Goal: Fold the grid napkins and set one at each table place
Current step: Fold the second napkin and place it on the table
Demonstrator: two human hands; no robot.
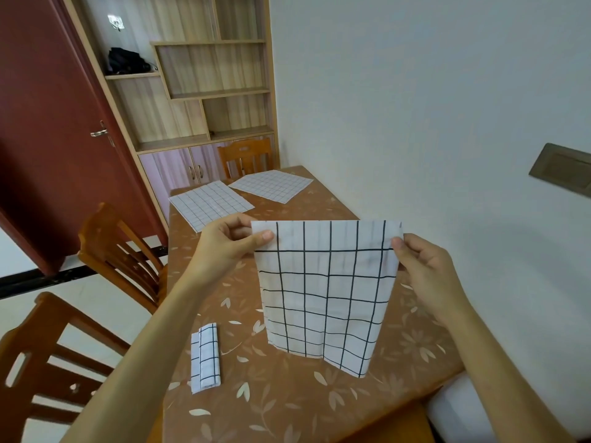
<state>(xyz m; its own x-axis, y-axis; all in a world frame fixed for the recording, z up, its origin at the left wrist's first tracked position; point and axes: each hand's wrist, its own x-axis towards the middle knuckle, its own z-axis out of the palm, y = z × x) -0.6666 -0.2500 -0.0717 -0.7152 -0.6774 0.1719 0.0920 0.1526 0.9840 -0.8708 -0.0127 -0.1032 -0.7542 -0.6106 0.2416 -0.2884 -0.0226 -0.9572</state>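
Two bare arms show, each from the hand down to the bottom edge of the view. The bare left hand (224, 247) has slim fingers and a broad thumb whose short, neatly trimmed left thumbnail (267, 235) shows a pale tip. The bare left forearm (153, 346) is slender and smooth, uncovered from the wrist to the frame edge. The bare right hand (425, 270) is of like build, its right thumbnail (397, 242) also cut short. The bare right forearm (499, 356) is likewise uncovered along its whole visible length. Beneath it, at the lower right edge, is a white rounded shape (454, 414); whether that is the person's clothing cannot be told.
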